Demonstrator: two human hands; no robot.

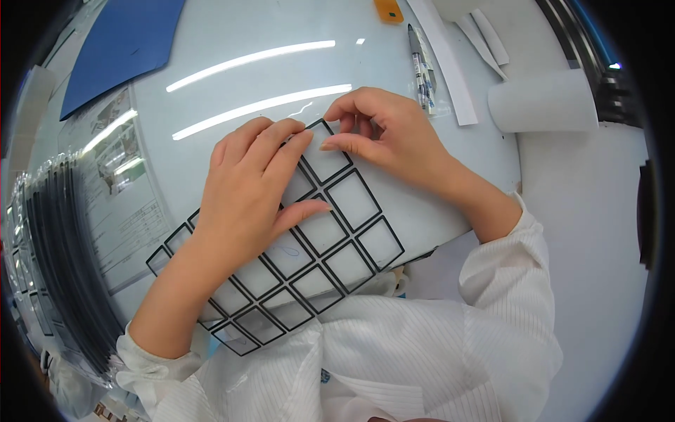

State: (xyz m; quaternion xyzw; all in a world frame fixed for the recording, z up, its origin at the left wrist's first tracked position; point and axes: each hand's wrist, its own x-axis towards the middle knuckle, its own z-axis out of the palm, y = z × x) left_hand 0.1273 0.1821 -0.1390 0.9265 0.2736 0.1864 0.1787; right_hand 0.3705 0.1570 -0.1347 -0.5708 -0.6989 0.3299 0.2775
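Diagonally across the desk (281,74), the black-gridded sheet (322,232) runs lengthwise beneath the loosely spread left grip (246,183) toward its far corner, beside the right grip (387,137), slightly parted, hold unclear.

Table (383,60): we look down on its pale, glossy top, bent by the wide lens.
Light: we see two long white reflections (260,111) lying nearly parallel across the tabletop, with shorter glints beside them.
Right side: beyond the table's edge, we find a smooth, pale grey surface (580,190); whether it is floor or furniture, we cannot tell.
Upper right: we make out dark equipment (610,95) with a small glowing lamp (615,66).
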